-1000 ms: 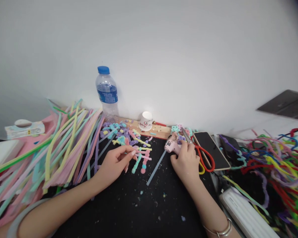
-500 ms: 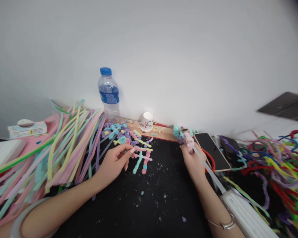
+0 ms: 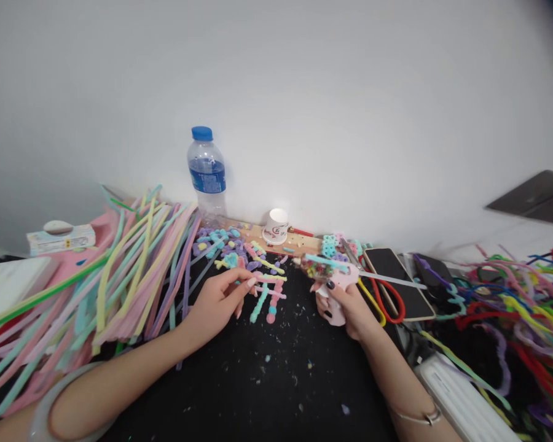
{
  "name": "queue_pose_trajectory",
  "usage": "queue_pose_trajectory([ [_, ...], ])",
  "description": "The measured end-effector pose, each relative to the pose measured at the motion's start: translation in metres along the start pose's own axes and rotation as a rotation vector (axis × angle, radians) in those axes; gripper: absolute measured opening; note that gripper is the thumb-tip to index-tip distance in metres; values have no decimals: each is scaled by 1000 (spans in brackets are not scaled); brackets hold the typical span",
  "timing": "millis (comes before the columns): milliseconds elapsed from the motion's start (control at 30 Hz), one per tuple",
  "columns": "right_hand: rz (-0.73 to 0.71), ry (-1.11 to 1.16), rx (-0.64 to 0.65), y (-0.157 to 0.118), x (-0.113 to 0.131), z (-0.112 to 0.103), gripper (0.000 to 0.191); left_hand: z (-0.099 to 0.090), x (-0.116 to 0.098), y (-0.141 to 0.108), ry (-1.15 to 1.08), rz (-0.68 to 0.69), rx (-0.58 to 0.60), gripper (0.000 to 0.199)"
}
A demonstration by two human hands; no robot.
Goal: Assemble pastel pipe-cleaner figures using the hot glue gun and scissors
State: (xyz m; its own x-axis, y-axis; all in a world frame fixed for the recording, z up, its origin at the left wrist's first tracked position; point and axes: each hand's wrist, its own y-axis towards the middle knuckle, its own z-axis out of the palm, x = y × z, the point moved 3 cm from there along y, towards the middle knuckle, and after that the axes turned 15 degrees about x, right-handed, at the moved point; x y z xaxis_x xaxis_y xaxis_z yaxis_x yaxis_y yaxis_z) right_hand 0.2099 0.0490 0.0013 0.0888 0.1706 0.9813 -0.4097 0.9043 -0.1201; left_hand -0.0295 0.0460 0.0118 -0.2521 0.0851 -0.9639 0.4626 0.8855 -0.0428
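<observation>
My left hand [image 3: 223, 298] pinches one end of a short pink-and-yellow pipe cleaner piece [image 3: 273, 279]. Just beyond the fingertips, on the black table, lie a bumpy mint pipe cleaner strip [image 3: 258, 306] and a beaded-looking pink strip [image 3: 273, 307] with a blue spot, crossed by a thin pink one. My right hand [image 3: 343, 306] is wrapped round the grip of a pale pink hot glue gun [image 3: 349, 277], its nozzle pointing left. A translucent glue stick [image 3: 394, 281] sticks out of its back.
Long pastel pipe cleaners [image 3: 133, 276] are heaped at left, bright ones [image 3: 529, 307] at right. A water bottle [image 3: 206, 178] and upturned paper cup [image 3: 275, 226] stand by the wall. Near my right hand are red-handled scissors [image 3: 400, 301], a phone [image 3: 391, 270] and a white power strip [image 3: 461, 393].
My right hand has turned the glue gun from pointing at the wall to pointing left, and brought it nearer my left hand. My left hand keeps its pinch.
</observation>
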Motion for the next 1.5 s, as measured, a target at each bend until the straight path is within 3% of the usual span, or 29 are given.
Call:
queue_pose_trajectory([
  [233, 125, 60, 155, -3, -12, 14, 36, 4, 0, -1, 18, 13, 76, 24],
  [467, 199, 39, 102, -3, -7, 22, 36, 5, 0, 0, 50, 29, 100, 23],
  [1500, 216, 15, 88, -3, -5, 25, 34, 6, -4, -1, 115, 44, 97, 23],
])
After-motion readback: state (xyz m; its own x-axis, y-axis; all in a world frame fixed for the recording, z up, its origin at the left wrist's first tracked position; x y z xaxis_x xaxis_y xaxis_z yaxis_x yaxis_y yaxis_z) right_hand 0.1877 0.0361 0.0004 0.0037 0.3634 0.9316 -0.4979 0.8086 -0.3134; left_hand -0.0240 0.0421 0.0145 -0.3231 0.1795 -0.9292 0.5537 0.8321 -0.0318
